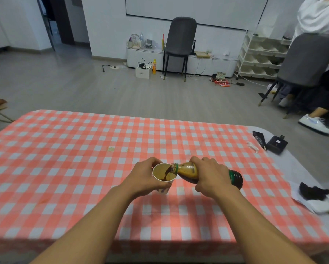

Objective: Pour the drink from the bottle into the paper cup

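A white paper cup [160, 173] stands on the red-and-white checked tablecloth [83, 159], with my left hand [143, 178] wrapped around its left side. My right hand [210, 177] grips a plastic bottle [188, 171] with a green neck ring, tipped almost level with its mouth over the cup's rim. A dark brown stream of drink [167, 173] runs from the mouth into the cup, and dark liquid covers the cup's bottom. The bottle's base pokes out to the right of my hand. No cap is on the bottle.
Black devices [276, 143] and a flat black case [259, 139] lie at the table's far right edge. A black cloth on white paper [312, 193] sits at the right. Beyond the table stand a grey chair [178, 42] and a seated person [316, 60].
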